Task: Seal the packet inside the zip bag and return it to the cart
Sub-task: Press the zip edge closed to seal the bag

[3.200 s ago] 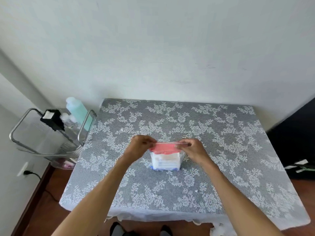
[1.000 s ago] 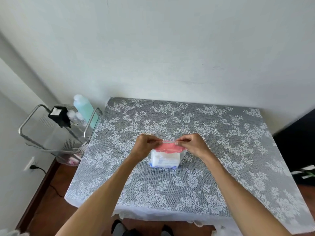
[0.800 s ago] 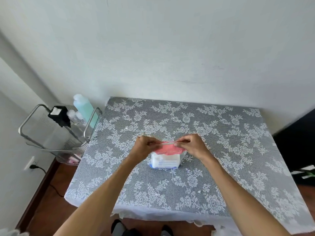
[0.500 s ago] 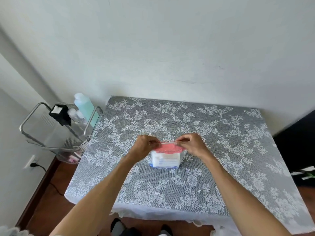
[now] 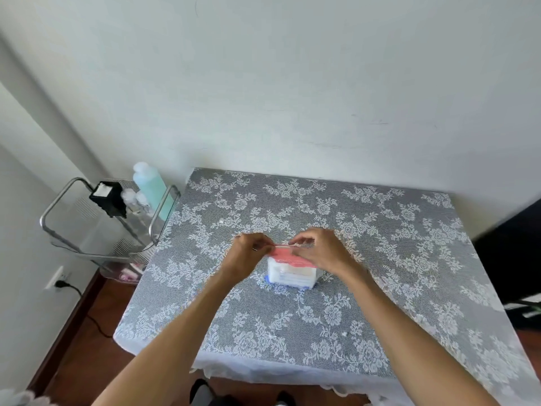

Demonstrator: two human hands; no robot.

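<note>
A clear zip bag (image 5: 317,273) stands upright in the middle of the lace-covered table (image 5: 409,259). Inside it is a white packet (image 5: 291,275) with a pink-red top and a blue lower edge. My left hand (image 5: 248,254) pinches the left end of the bag's top strip. My right hand (image 5: 322,250) pinches the same strip just right of its middle, fingertips close to those of the left hand. Whether the strip is pressed closed under the fingers is hidden. The metal cart (image 5: 96,227) stands against the table's left side.
On the cart's top shelf are a tall turquoise bottle (image 5: 152,186), a black box (image 5: 108,197) and small clear bottles (image 5: 136,200). Its lower shelf holds small pink items (image 5: 128,273). A wall outlet with a cord (image 5: 60,282) is low on the left. Dark furniture (image 5: 515,253) flanks the table's right.
My right hand has slid left along the bag's top strip, from the right end toward the left hand. The bag stays in place on the table.
</note>
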